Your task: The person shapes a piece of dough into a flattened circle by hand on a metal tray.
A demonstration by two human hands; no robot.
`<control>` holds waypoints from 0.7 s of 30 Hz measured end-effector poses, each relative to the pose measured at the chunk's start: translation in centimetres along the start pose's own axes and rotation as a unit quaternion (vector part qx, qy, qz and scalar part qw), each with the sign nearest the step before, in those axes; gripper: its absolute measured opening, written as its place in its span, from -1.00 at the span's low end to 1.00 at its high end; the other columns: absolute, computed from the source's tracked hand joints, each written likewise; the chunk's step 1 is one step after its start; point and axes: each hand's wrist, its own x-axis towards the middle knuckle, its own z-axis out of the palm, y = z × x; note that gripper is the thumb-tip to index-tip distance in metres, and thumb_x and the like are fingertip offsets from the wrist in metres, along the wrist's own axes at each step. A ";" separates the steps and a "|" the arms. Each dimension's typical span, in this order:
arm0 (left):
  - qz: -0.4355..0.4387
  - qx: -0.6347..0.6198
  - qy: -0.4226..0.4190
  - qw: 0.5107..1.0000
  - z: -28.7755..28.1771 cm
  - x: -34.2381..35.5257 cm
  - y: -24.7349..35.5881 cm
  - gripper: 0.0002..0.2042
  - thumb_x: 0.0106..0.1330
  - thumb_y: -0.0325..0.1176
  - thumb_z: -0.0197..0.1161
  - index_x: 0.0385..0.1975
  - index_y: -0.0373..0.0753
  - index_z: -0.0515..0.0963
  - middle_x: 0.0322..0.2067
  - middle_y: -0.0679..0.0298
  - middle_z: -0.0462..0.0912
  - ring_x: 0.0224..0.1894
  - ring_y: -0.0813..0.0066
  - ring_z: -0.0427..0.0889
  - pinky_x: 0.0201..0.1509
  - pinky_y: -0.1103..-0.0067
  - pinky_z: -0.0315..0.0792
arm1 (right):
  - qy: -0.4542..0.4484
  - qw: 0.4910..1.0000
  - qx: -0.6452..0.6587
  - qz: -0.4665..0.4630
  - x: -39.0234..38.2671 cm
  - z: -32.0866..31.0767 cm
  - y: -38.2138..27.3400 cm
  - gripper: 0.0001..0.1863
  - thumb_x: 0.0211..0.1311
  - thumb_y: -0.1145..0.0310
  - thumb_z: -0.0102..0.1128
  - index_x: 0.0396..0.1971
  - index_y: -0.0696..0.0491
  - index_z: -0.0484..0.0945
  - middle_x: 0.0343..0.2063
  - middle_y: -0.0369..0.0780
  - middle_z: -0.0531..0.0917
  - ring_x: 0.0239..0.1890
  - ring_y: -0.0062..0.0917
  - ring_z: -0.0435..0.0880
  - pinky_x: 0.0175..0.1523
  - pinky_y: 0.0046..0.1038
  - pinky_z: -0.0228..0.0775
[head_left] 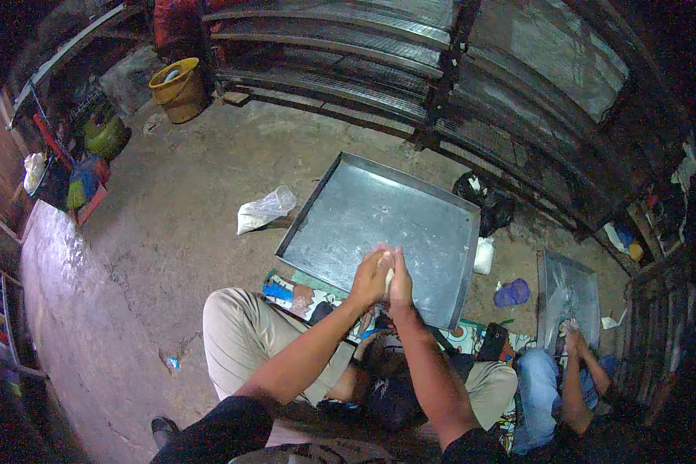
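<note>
Over the near edge of a large square metal tray [340, 213], my left hand [369, 280] and my right hand [400, 284] are pressed palm to palm, fingers pointing away from me. Between them shows a sliver of a pale, dough-like lump [389, 280]; the palms hide most of it. Whitish smears mark the tray's flat bottom, which holds nothing else I can make out. The tray lies in front of my crossed legs, by a colourful printed mat [305, 298].
Left of the tray lies a clear bag of white powder [264, 210]. A white packet [483, 256], a black plastic bag [487, 205] and a purple container [511, 293] stand to its right. Beyond, another person's hands [572, 339] meet over a second tray [568, 290]. A yellow bucket [179, 93] stands far left.
</note>
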 end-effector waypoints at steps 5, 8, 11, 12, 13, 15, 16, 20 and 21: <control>-0.016 0.175 -0.015 0.984 1.8 0.6 -2.7 -0.51 0.43 -0.12 -0.05 0.26 -0.27 0.31 0.29 -0.14 0.15 0.31 -0.11 0.19 0.39 0.18 0.10 | 0.141 0.967 -0.192 -0.092 0.4 -1.9 1.4 -0.39 0.42 -0.12 -0.04 -0.11 0.21 0.63 -0.22 -0.18 0.69 -0.15 -0.48 0.60 0.05 -0.45 0.38; -0.069 0.100 0.018 0.992 4.3 0.5 -2.8 -0.45 0.41 -0.04 -0.04 0.28 -0.26 0.27 0.27 -0.13 0.20 0.28 -0.09 0.25 0.38 0.20 0.14 | 0.163 0.935 -0.286 -0.129 1.2 -2.8 0.3 -0.38 0.40 -0.11 0.02 -0.48 0.22 0.66 -0.58 -0.22 0.66 -0.51 -0.51 0.56 -0.28 -0.42 0.40; -0.041 -0.009 -0.001 0.999 2.8 0.1 -6.3 -0.32 0.40 0.12 -0.07 0.35 -0.27 0.15 0.27 -0.09 0.22 0.28 -0.05 0.29 0.37 0.21 0.18 | 0.120 0.914 -0.364 -0.137 1.2 0.3 -1.6 -0.36 0.38 -0.11 0.06 -0.59 0.22 0.62 -0.69 -0.21 0.61 -0.61 -0.54 0.52 -0.39 -0.39 0.37; -0.062 -0.088 -0.054 0.993 3.8 -0.5 -4.5 -0.25 0.40 0.21 -0.10 0.38 -0.27 0.08 0.31 -0.08 0.17 0.32 -0.04 0.25 0.39 0.21 0.15 | 0.144 0.904 -0.379 -0.135 1.0 -0.9 -2.5 -0.36 0.37 -0.12 0.06 -0.59 0.22 0.62 -0.70 -0.21 0.61 -0.61 -0.53 0.52 -0.40 -0.39 0.37; -0.083 -0.157 -0.102 0.979 3.9 -0.8 -2.8 -0.18 0.39 0.30 -0.13 0.41 -0.28 0.01 0.35 -0.06 0.12 0.36 -0.02 0.21 0.41 0.21 0.13 | 0.160 0.897 -0.390 -0.132 0.9 -1.7 -3.1 -0.36 0.36 -0.13 0.07 -0.60 0.21 0.61 -0.71 -0.20 0.60 -0.62 -0.53 0.52 -0.40 -0.39 0.37; -0.234 -0.338 -0.186 0.892 3.0 -1.0 0.7 -0.15 0.37 0.36 -0.23 0.42 -0.26 0.01 0.33 -0.02 0.19 0.34 0.05 0.26 0.40 0.22 0.17 | 0.183 0.880 -0.402 -0.178 1.0 -2.8 -3.1 -0.36 0.37 -0.12 0.05 -0.62 0.21 0.60 -0.75 -0.14 0.57 -0.64 -0.42 0.54 -0.39 -0.35 0.37; -0.305 -0.416 -0.215 0.829 1.9 -0.8 1.3 -0.14 0.36 0.39 -0.28 0.42 -0.24 0.02 0.32 0.00 0.22 0.33 0.08 0.29 0.39 0.23 0.19 | 0.175 0.876 -0.398 -0.209 0.7 -2.3 -3.0 -0.37 0.38 -0.10 0.05 -0.62 0.21 0.60 -0.76 -0.13 0.56 -0.64 -0.37 0.55 -0.39 -0.33 0.37; -0.343 -0.550 -0.164 0.744 0.7 -0.2 2.5 -0.11 0.32 0.44 -0.27 0.28 -0.34 0.26 0.10 0.05 0.51 0.07 0.17 0.57 0.21 0.29 0.42 | 0.068 0.853 -0.442 -0.270 0.3 -2.0 -1.4 -0.58 0.41 0.13 -0.01 0.05 0.17 0.39 -0.33 -0.02 0.63 -0.32 -0.08 0.61 -0.14 -0.17 0.43; -0.341 -0.547 -0.136 0.752 -0.1 0.0 1.3 -0.16 0.35 0.41 -0.25 0.20 -0.34 0.32 0.05 0.07 0.54 0.05 0.20 0.57 0.16 0.31 0.45 | 0.035 0.857 -0.433 -0.276 0.1 -0.7 -0.9 -0.52 0.40 0.19 -0.01 0.19 0.16 0.29 -0.21 0.01 0.62 -0.23 -0.04 0.62 -0.08 -0.14 0.44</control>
